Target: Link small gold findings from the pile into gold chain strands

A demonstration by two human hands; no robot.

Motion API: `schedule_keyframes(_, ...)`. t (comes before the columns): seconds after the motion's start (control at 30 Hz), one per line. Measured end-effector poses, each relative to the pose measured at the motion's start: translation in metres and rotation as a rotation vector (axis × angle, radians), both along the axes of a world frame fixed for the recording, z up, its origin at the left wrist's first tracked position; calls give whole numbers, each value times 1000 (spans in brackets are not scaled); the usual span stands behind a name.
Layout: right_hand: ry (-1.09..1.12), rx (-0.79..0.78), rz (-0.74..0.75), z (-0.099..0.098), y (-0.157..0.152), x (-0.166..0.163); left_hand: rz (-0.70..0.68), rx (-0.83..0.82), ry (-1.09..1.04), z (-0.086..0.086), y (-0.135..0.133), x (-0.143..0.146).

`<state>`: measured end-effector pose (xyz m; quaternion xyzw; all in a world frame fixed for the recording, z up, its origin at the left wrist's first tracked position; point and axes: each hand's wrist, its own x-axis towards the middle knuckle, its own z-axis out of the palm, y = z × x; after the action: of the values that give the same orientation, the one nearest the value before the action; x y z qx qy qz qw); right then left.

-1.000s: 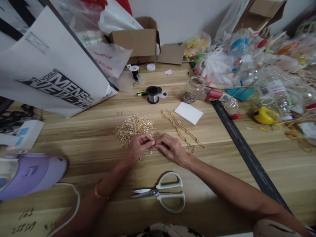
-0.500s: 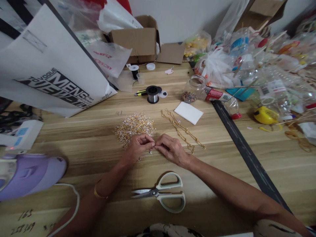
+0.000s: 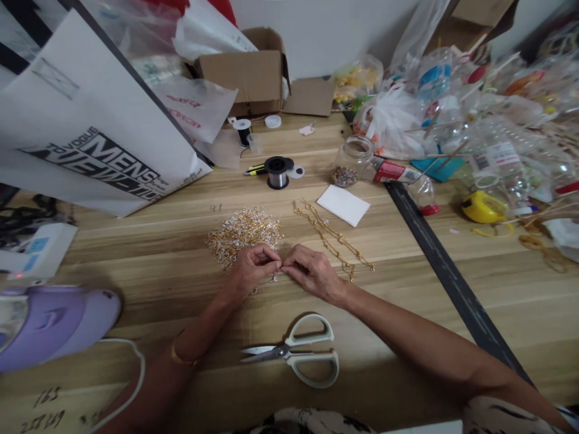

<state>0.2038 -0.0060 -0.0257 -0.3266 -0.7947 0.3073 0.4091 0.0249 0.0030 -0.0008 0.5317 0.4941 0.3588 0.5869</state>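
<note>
We note left hand (image 3: pixel 249 266) and right hand (image 3: pixel 315 275) pinched — contents too small to identify — beside the gold-and-silver pile (image 3: pixel 244 230), presumably for easy reach

On the white bag (image 3: pixel 49 141), I made out TO VOGUE, MENS and NEW in black. On the table (image 3: pixel 420 295), I read a handwritten 165 above a longer number beginning 258. The plastic's (image 3: pixel 190 99) red writing stayed unclear on my screen.
</note>
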Motion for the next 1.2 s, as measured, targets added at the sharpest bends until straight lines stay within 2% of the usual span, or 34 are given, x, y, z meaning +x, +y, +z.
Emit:
schedule_keyframes(0.4, 53, -68, -45, 3, 0, 0, 10, 116, -6, -2, 1, -1)
schedule_keyframes(0.6, 74, -231, -9, 4, 0, -1, -14, 162, -16, -1, 1, -1)
schedule_keyframes(0.83, 195, -418, 29, 2, 2, -3, -28, 187, -20, -3, 2, -1)
schedule_keyframes(1.03, 200, -450, 1, 3, 3, -4, -29, 204, 18, -5, 1, 0)
schedule_keyframes(1.2, 209, -461, 3, 4, 3, -4, -40, 302, 92, -7, -2, 0)
